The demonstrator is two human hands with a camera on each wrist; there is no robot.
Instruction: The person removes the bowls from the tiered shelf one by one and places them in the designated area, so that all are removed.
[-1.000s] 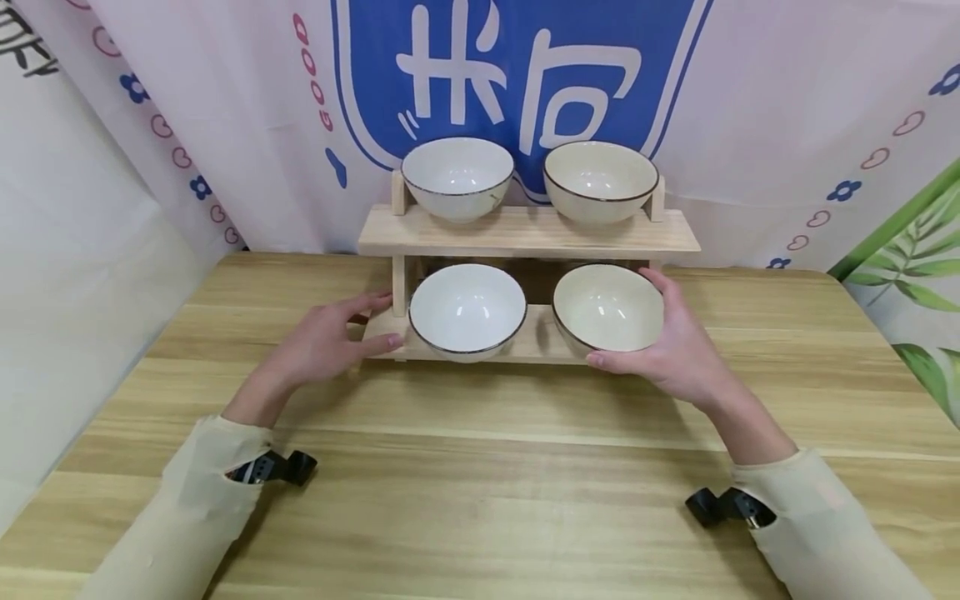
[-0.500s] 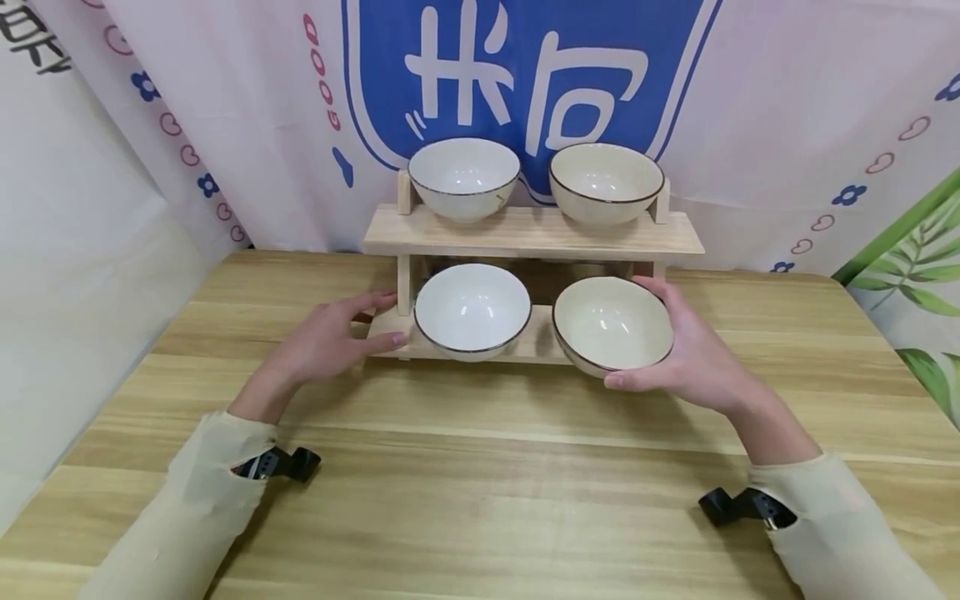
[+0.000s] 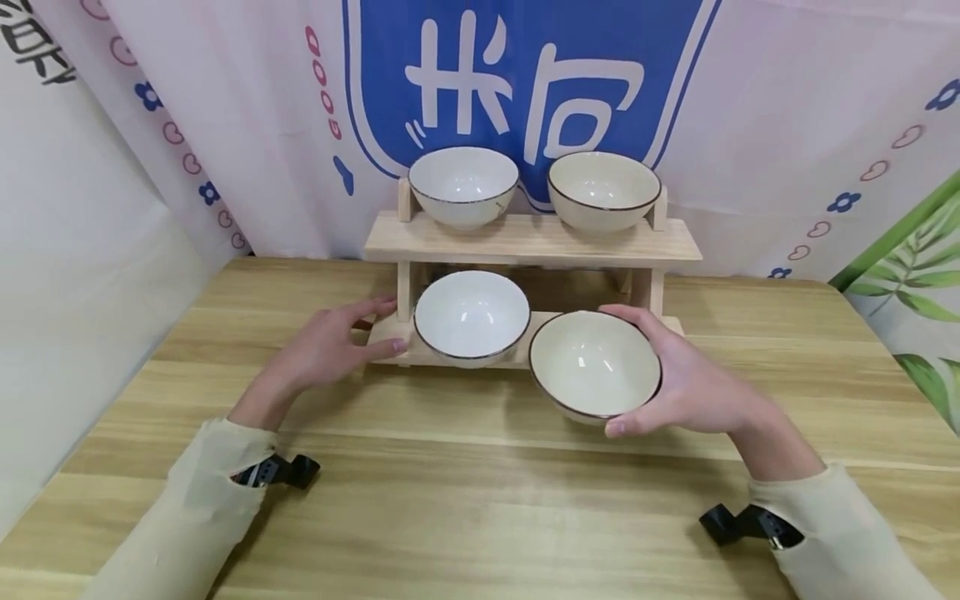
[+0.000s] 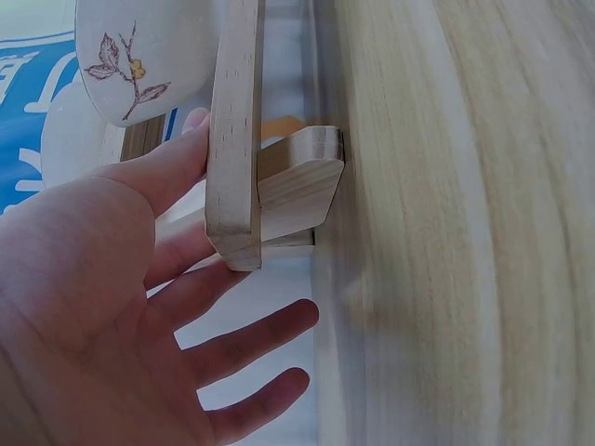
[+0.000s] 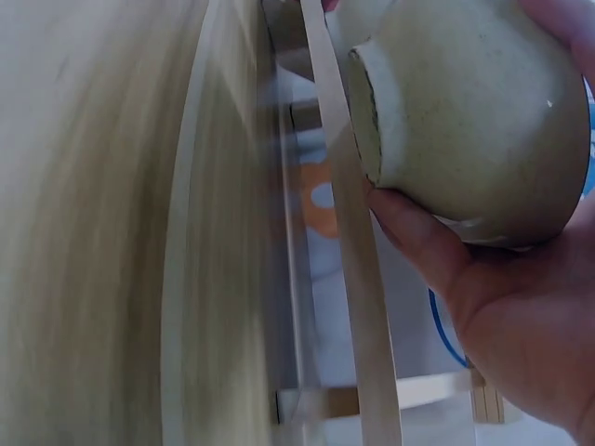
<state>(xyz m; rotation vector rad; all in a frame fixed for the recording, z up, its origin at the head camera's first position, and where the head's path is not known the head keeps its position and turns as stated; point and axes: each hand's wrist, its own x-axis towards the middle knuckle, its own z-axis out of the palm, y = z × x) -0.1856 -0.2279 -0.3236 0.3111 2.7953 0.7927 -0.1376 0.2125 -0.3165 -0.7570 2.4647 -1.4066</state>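
Observation:
My right hand (image 3: 690,379) grips a cream bowl (image 3: 592,367) with a dark brown rim, thumb at the front and fingers at the far side. The bowl is in front of the lower shelf of a two-tier wooden rack (image 3: 532,237); the right wrist view shows the underside of the bowl (image 5: 474,121) and its foot ring. My left hand (image 3: 318,350) holds the left end of the lower shelf. In the left wrist view, its thumb is on one face of the shelf board (image 4: 234,139), with some fingers behind it and two stretched free.
A white bowl (image 3: 472,317) stands on the lower shelf's left side. Above, another white bowl (image 3: 463,187) and a second cream bowl (image 3: 604,192) sit on the top shelf. A printed curtain (image 3: 285,167) hangs behind the wooden table (image 3: 450,508).
My right hand has drawn the cream bowl off the lower shelf, toward me and slightly left. The left hand stays at the rack's end.

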